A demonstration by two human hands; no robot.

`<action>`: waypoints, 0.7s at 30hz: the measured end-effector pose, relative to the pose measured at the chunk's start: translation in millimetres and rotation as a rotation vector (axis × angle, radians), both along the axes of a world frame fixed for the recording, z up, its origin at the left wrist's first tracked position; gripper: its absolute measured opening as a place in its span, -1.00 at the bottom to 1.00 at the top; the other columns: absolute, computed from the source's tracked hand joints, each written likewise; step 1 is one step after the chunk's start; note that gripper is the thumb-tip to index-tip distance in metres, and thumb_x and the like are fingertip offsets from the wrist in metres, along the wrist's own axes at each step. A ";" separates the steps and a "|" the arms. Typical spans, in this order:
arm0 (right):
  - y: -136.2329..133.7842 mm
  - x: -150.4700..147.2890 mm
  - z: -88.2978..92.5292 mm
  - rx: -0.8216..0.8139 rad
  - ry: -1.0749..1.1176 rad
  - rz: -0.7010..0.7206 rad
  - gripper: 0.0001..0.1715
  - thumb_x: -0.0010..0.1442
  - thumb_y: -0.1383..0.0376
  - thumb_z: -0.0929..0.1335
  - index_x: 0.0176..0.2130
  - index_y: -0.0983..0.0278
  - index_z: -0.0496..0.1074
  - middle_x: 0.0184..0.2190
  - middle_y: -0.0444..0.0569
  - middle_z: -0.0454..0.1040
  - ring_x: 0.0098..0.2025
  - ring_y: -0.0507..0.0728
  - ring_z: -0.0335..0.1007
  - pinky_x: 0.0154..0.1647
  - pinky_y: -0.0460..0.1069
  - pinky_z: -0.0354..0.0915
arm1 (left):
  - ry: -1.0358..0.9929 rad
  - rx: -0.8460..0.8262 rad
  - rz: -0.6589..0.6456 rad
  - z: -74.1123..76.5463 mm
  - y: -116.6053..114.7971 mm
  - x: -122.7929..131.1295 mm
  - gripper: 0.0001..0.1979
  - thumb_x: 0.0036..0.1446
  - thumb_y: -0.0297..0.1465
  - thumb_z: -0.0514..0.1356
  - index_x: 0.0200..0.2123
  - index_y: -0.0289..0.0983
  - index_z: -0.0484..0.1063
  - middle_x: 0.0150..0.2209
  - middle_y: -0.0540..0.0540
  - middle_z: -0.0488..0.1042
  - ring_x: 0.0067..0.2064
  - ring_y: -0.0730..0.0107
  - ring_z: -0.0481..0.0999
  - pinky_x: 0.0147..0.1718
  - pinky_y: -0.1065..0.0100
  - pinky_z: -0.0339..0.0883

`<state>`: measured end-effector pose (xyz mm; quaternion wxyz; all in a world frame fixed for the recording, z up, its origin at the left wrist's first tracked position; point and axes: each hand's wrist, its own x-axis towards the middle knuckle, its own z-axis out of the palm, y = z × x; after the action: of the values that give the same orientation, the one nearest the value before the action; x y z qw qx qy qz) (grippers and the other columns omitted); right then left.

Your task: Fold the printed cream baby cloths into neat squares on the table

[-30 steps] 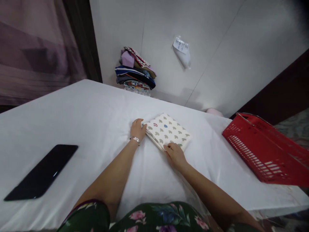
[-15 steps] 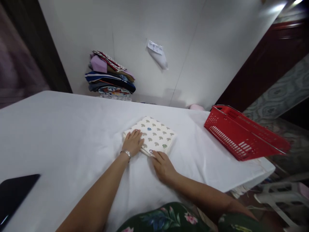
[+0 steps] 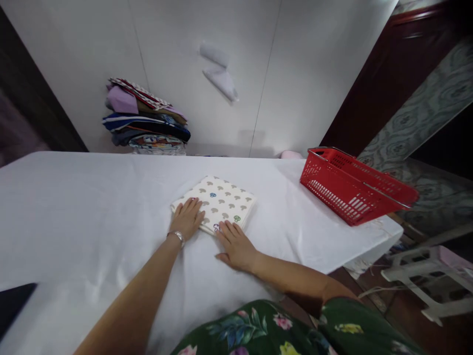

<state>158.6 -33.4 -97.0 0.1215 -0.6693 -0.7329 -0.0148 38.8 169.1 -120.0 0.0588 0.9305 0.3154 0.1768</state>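
Note:
A folded cream cloth printed with small mushroom-like shapes lies flat on the white-covered table. My left hand rests flat on its near left edge, fingers stretched out, a silver bracelet or watch on the wrist. On the near corner lies my right hand, its fingertips on the cloth, fingers straight and the thumb held apart over the table cover. Neither hand grips the cloth. What kind of article the cloth is, a garment or a plain piece, I cannot make out.
A red plastic basket stands at the table's right end. Behind the far edge rises a stack of folded fabrics against the white wall. A dark flat object lies at the near left. A pale stool stands on the floor at right.
My right hand has gone from pinching the cloth's near corner to lying spread on it. The left hand stays on the cloth. The whole view has shifted, so things appear further left.

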 end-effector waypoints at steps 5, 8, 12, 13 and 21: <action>-14.7 -6.6 -17.8 0.027 -0.007 0.023 -0.24 0.23 -0.04 0.17 0.21 0.42 0.09 0.31 0.24 -0.17 0.34 0.29 -0.41 0.28 0.23 -0.21 | 0.022 0.007 -0.003 -1.9 1.1 -0.7 -0.47 0.22 -0.22 -0.18 0.20 -0.28 0.15 0.27 -0.11 0.09 0.30 0.24 -0.05 0.23 0.08 -0.22; -23.9 -5.0 -17.5 0.038 0.002 0.057 -0.29 0.22 -0.03 0.19 0.18 0.37 0.14 0.31 0.24 -0.16 0.34 0.29 -0.40 0.26 0.24 -0.18 | 0.053 -0.010 0.012 0.5 2.6 0.2 -0.47 0.21 -0.23 -0.17 0.20 -0.28 0.14 0.28 -0.11 0.07 0.31 0.24 -0.08 0.23 0.07 -0.23; -27.8 3.2 -5.2 0.048 0.057 0.124 -0.33 0.23 -0.02 0.19 0.17 0.32 0.18 0.26 0.20 0.02 0.32 0.26 -0.24 0.25 0.20 -0.12 | 0.157 -0.123 0.089 20.7 -1.2 10.7 -0.48 0.17 -0.29 -0.11 0.19 -0.30 0.17 0.27 -0.14 0.08 0.30 0.23 -0.05 0.23 0.06 -0.19; -25.1 6.5 1.2 0.054 0.080 0.125 -0.36 0.24 -0.01 0.18 0.16 0.31 0.18 0.25 0.18 0.06 0.31 0.23 -0.19 0.25 0.18 -0.11 | 0.172 -0.149 0.126 27.9 -4.3 15.7 -0.48 0.15 -0.31 -0.09 0.18 -0.30 0.18 0.26 -0.16 0.09 0.30 0.22 -0.03 0.22 0.06 -0.17; 37.7 67.1 41.3 0.143 0.150 -0.190 -0.49 0.28 0.21 0.15 0.17 0.30 0.17 0.28 0.10 0.01 0.33 0.18 -0.26 0.27 0.16 -0.22 | 0.086 -0.036 0.117 36.5 -31.8 52.3 -0.43 0.13 -0.13 -0.05 0.15 -0.28 0.23 0.27 -0.22 0.08 0.30 0.02 -0.06 0.21 -0.05 -0.23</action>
<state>225.8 4.3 -55.7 0.2213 -0.7245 -0.6521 -0.0282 91.1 137.3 -83.5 0.0515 0.9161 0.3743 0.1343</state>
